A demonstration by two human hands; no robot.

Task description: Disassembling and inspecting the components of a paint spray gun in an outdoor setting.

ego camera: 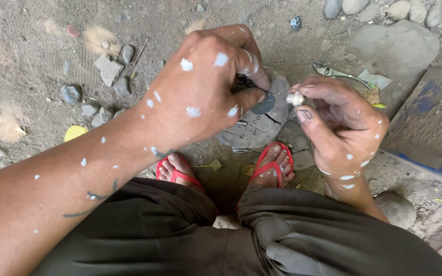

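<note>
A: Hands first. Left hand [200, 87], what's it got?

B: Curled tight, thumb and forefinger pinching a dark round disc [263, 104] at its edge. Paint flecks all over the knuckles and forearm.

A: Right hand [341, 120]?

B: Half closed, fingertips nipping a small silvery metal fitting [295, 98], thumb free and pointing down-left. Fitting sits just beside the disc; can't tell if they touch.

A: Where is all that in the scene?

B: Held in the air over a flat grey stone [254, 130] on the dirt ground [26, 61], directly ahead of the person's feet. Stone has a few small dark metal bits lying on it, too small to identify.

A: Feet?

B: Red flip-flops [274, 163], one each side of the stone's near edge. Dark trousers [180, 230] fill the bottom of the view; person is crouched.

A: Anything else close?

B: Metal wrench [333, 71] on the ground just beyond the right hand, next to a pale scrap. Blue-painted slab [431, 117] at right. Loose pebbles [72, 93] at left, yellow leaf [75, 132] near the left forearm.
</note>
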